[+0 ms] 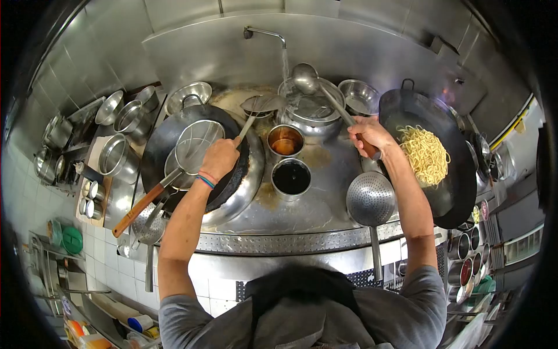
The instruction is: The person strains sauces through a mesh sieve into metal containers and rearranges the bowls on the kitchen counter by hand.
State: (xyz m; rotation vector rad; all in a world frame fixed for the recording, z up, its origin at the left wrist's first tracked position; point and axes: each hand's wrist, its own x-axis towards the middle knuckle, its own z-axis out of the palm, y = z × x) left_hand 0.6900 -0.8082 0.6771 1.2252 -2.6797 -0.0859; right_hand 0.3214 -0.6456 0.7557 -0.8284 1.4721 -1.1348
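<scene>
My left hand (221, 160) is closed round the handle of a flat mesh skimmer (263, 104), whose head lies over a small pot at the back. My right hand (371, 135) grips the handle of a ladle (306, 78), its bowl over a large metal pot (312, 107). Water falls from the faucet (267, 34) toward that pot. Beneath my left hand, a round wire strainer (199, 139) rests over the left wok (165, 131). Yellow noodles (423, 156) lie in the right wok (444, 200), to the right of my right forearm.
Between my arms stand a pot of brown liquid (285, 141) and a pot of dark liquid (292, 177). A perforated skimmer (371, 199) lies beside my right forearm. Metal pots (119, 158) stand at the left, and ingredient containers (467, 271) at the lower right.
</scene>
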